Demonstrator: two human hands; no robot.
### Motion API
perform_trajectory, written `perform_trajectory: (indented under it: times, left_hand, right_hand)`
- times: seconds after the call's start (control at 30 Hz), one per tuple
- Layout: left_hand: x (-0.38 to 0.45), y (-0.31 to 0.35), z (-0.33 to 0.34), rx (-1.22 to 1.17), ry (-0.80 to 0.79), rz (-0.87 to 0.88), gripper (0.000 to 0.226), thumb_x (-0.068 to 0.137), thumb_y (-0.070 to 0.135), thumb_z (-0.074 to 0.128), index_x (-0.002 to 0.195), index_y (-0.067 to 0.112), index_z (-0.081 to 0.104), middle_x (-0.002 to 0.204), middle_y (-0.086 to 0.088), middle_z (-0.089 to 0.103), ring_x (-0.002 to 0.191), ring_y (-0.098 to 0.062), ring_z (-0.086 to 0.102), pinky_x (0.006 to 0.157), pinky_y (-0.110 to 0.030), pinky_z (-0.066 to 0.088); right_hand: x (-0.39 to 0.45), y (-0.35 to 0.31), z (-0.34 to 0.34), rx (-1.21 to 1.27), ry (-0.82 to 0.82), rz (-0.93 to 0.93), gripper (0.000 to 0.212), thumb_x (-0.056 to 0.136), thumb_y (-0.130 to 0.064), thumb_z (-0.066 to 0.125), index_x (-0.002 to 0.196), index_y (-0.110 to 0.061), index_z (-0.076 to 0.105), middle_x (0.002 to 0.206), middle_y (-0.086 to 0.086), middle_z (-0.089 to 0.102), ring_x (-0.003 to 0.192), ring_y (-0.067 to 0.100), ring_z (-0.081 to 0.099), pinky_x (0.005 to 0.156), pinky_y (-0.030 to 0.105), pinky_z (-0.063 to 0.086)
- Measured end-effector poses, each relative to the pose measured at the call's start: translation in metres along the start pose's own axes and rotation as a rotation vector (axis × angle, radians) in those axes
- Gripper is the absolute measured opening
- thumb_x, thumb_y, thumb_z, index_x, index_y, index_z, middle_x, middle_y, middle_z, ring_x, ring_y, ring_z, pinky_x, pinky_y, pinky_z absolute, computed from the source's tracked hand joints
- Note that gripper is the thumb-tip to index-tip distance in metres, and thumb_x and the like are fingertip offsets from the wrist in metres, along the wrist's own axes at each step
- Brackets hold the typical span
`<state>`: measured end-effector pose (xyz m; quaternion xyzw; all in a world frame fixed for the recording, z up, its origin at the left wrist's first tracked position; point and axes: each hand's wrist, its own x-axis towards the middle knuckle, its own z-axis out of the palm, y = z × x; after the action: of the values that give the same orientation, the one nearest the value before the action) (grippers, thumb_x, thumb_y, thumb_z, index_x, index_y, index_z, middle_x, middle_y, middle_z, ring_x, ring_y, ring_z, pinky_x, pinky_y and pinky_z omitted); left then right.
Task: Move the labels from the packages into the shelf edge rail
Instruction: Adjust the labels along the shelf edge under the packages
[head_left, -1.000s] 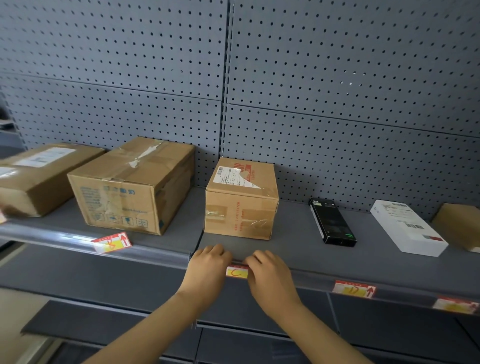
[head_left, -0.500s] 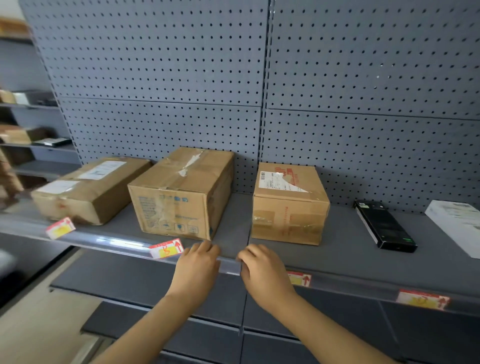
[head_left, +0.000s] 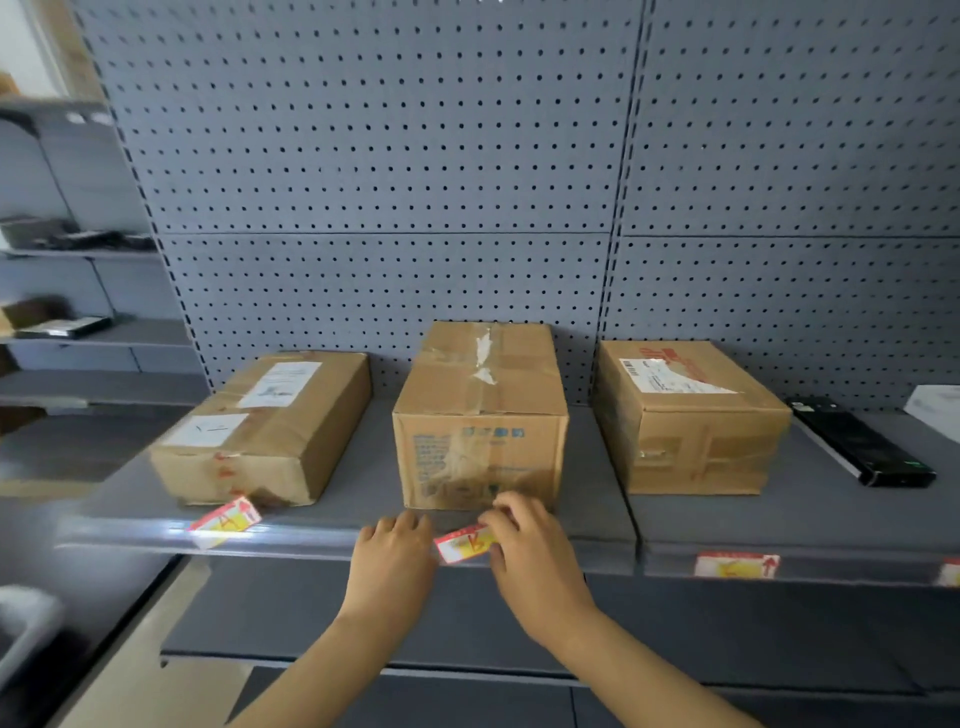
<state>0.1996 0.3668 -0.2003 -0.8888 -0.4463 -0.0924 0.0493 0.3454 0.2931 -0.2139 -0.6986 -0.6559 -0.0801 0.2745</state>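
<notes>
Pinching a red label (head_left: 466, 543) at the grey shelf's (head_left: 353, 499) rail — right hand (head_left: 530, 556); left hand (head_left: 392, 558) relaxed beside.

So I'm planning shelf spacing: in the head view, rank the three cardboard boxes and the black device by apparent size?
1. Middle box and left box: too alike to split.
2. Right box.
3. Black device, clearly smallest.
</notes>
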Motion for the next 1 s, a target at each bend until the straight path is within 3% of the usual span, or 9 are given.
perform_trajectory:
  times: [0.07, 0.23, 0.37, 0.47, 0.6, 1.0]
  left_hand:
    - [0.002, -0.005, 0.009, -0.017, -0.004, 0.045, 0.027, 0.089, 0.022, 0.053, 0.116, 0.023, 0.051, 0.121, 0.001, 0.059, 0.113, -0.023, 0.055, 0.093, -0.031, 0.039]
    - [0.008, -0.005, 0.017, -0.120, 0.008, 0.065, 0.026, 0.090, 0.026, 0.052, 0.117, 0.025, 0.050, 0.122, 0.003, 0.059, 0.113, -0.020, 0.055, 0.094, -0.030, 0.040]
    - [0.010, -0.005, 0.019, -0.151, 0.034, 0.077, 0.021, 0.093, 0.029, 0.053, 0.113, 0.022, 0.050, 0.121, 0.003, 0.058, 0.111, -0.019, 0.055, 0.092, -0.029, 0.042]
    - [0.011, -0.006, 0.019, -0.150, 0.022, 0.093, 0.021, 0.094, 0.028, 0.051, 0.113, 0.021, 0.051, 0.122, 0.003, 0.058, 0.111, -0.019, 0.054, 0.093, -0.029, 0.041]
    - [0.012, -0.006, 0.020, -0.138, 0.030, 0.112, 0.020, 0.094, 0.027, 0.051, 0.114, 0.022, 0.051, 0.122, 0.003, 0.058, 0.112, -0.018, 0.054, 0.093, -0.028, 0.041]
    - [0.017, -0.004, 0.018, -0.103, 0.023, 0.089, 0.013, 0.089, 0.015, 0.056, 0.101, 0.018, 0.058, 0.108, -0.001, 0.064, 0.101, -0.024, 0.060, 0.083, -0.032, 0.046]
  right_hand:
    - [0.001, -0.002, 0.002, -0.042, -0.006, 0.028, 0.024, 0.085, -0.001, 0.055, 0.107, -0.008, 0.064, 0.112, 0.007, 0.058, 0.103, 0.024, 0.054, 0.079, 0.035, 0.048]
    - [0.000, 0.003, 0.001, -0.096, -0.044, 0.050, 0.033, 0.080, 0.002, 0.063, 0.110, -0.013, 0.064, 0.105, 0.001, 0.061, 0.097, 0.020, 0.056, 0.072, 0.029, 0.050]
    - [-0.003, 0.000, -0.002, -0.135, -0.048, 0.048, 0.039, 0.050, 0.002, 0.086, 0.080, -0.019, 0.073, 0.075, -0.007, 0.065, 0.070, 0.014, 0.061, 0.053, 0.023, 0.050]
    - [-0.004, 0.001, 0.003, -0.098, -0.064, 0.057, 0.029, 0.061, 0.005, 0.079, 0.080, -0.015, 0.071, 0.080, -0.003, 0.065, 0.077, 0.017, 0.060, 0.057, 0.027, 0.051]
    - [-0.004, 0.002, 0.011, -0.107, -0.101, 0.061, 0.018, 0.088, 0.000, 0.052, 0.099, -0.010, 0.063, 0.103, 0.003, 0.059, 0.098, 0.020, 0.050, 0.074, 0.034, 0.047]
    - [0.000, 0.008, 0.014, -0.076, -0.118, 0.071, 0.026, 0.088, 0.002, 0.049, 0.106, -0.010, 0.063, 0.107, 0.003, 0.057, 0.101, 0.018, 0.048, 0.076, 0.035, 0.046]
